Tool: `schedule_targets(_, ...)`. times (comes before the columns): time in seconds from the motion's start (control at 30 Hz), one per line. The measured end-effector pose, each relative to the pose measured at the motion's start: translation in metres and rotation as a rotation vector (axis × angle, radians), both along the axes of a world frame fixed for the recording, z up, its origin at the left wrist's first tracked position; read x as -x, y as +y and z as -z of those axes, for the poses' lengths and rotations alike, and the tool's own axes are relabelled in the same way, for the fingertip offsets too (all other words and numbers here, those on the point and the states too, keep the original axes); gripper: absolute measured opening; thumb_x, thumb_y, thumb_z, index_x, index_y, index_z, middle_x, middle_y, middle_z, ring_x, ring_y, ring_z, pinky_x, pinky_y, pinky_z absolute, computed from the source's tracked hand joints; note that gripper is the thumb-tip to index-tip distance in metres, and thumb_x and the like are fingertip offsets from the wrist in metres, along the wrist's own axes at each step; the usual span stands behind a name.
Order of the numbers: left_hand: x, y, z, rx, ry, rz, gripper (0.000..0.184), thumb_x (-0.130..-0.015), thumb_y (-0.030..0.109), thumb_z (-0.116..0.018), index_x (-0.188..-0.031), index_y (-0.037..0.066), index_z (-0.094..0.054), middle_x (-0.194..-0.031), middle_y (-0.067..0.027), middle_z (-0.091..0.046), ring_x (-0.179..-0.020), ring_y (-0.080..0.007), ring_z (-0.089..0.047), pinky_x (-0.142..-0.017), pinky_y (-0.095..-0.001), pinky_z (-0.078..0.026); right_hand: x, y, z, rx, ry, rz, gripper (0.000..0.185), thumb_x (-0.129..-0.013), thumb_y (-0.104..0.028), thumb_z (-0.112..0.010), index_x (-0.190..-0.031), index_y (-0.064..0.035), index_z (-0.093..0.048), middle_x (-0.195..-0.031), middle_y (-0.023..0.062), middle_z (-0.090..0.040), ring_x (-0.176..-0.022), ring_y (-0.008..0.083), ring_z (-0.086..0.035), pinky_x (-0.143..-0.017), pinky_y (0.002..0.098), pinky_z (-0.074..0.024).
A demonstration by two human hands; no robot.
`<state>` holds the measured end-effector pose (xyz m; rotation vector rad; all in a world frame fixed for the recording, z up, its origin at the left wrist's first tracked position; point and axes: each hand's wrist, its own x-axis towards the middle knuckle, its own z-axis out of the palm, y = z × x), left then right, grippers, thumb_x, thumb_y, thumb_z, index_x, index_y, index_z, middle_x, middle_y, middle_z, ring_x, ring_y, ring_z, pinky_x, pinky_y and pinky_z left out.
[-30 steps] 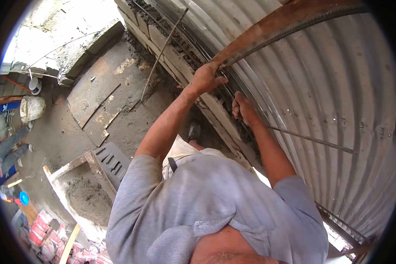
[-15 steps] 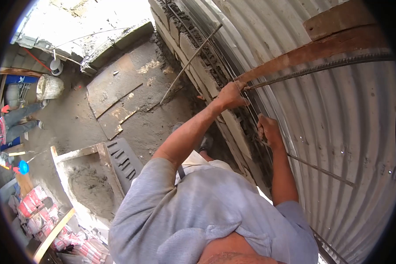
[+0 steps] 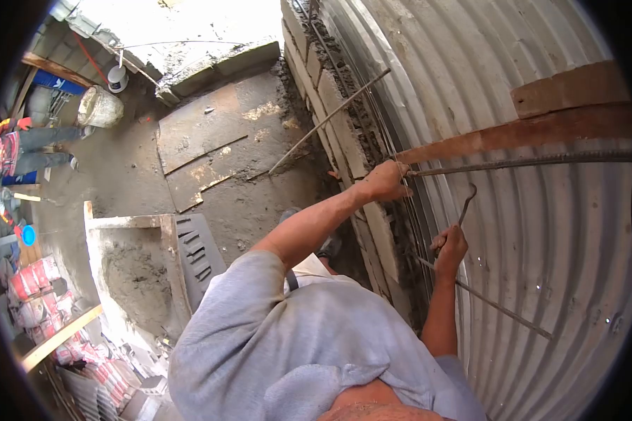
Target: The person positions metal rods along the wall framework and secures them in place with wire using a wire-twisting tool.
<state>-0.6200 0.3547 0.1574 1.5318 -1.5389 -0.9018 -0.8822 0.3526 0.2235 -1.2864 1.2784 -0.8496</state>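
My left hand [image 3: 388, 180] is closed at the near end of a long ribbed rebar [image 3: 527, 164] that reaches out to the right. Thin rods run along the wall just below the fingers, and exactly what sits inside the grip is partly hidden. My right hand [image 3: 452, 247] grips a tie hook [image 3: 468, 202], its curved metal tip pointing up, away from me. Another straight rebar [image 3: 505, 307] passes just below that hand. Beside both hands stands a hollow block wall [image 3: 333, 116] with rough mortar along its top.
Corrugated metal sheeting [image 3: 463, 56] rises on the right, with a wooden beam [image 3: 484, 140] across it. A wooden trough [image 3: 130, 223] of wet mortar stands at lower left. A slanted rod [image 3: 330, 119] leans on the wall. A co-worker [image 3: 28, 151] and a bucket [image 3: 100, 107] are at far left.
My right hand has drawn back from the wall and rods, bringing the hook into plain sight. My left hand stays at the rebar. The view has shifted slightly.
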Motion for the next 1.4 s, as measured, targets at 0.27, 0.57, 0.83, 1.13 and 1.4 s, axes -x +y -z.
schedule_targets(0.27, 0.023, -0.003, 0.023, 0.176, -0.202, -0.194, 0.023, -0.086, 0.021, -0.068, -0.102, 0.006, -0.069, -0.099, -0.0142, -0.067, -0.102, -0.0337, -0.061, -0.091, -0.0421, -0.048, 0.006, 0.000, -0.009, -0.044, -0.113, 0.106, 0.039, -0.102, -0.032, -0.055, -0.074, -0.0058, -0.051, -0.058, 0.0017, -0.042, -0.051, 0.0136, -0.045, -0.048, 0.0312, -0.0435)
schedule_targets(0.57, 0.018, 0.010, 0.008, 0.113, -0.075, -0.243, 0.039, -0.083, 0.026, -0.071, -0.115, 0.004, -0.066, -0.109, -0.0184, -0.068, -0.108, -0.0388, -0.060, -0.095, -0.0454, -0.047, 0.007, 0.032, -0.024, -0.104, -0.163, 0.103, 0.043, -0.102, -0.036, -0.054, -0.070, -0.0082, -0.050, -0.056, 0.0024, -0.045, -0.050, 0.0139, -0.048, -0.050, 0.0296, -0.0427)
schedule_targets(0.83, -0.036, 0.067, 0.035, -0.059, 0.108, -0.419, 0.041, -0.086, 0.029, -0.071, -0.116, 0.001, -0.067, -0.104, -0.0210, -0.071, -0.098, -0.0347, -0.070, -0.086, -0.0410, -0.055, 0.034, 0.078, -0.045, -0.004, -0.084, -0.114, 0.039, -0.101, -0.035, -0.055, -0.079, -0.0033, -0.056, -0.064, 0.0051, -0.055, -0.055, 0.0136, -0.053, -0.055, 0.0279, -0.0437)
schedule_targets(1.13, -0.026, 0.039, -0.293, 0.399, 0.042, -0.180, 0.053, -0.091, 0.041, -0.065, -0.126, 0.002, -0.064, -0.126, -0.0153, -0.066, -0.119, -0.0271, -0.061, -0.099, -0.0392, -0.048, 0.047, 0.094, -0.036, -0.133, -0.114, -0.145, 0.028, -0.100, -0.028, -0.061, -0.091, -0.0013, -0.061, -0.068, 0.0013, -0.056, -0.058, 0.0093, -0.053, -0.056, 0.0266, -0.0439)
schedule_targets(1.4, 0.004, 0.000, -0.318, 0.561, -0.115, -0.169, 0.046, -0.096, 0.035, -0.063, -0.125, 0.000, -0.065, -0.108, -0.0152, -0.072, -0.098, -0.0233, -0.069, -0.086, -0.0348, -0.054, 0.057, 0.104, -0.036, -0.100, -0.159, -0.168, 0.035, -0.100, -0.034, -0.061, -0.082, -0.0040, -0.056, -0.062, -0.0001, -0.051, -0.056, 0.0096, -0.050, -0.054, 0.0268, -0.0428)
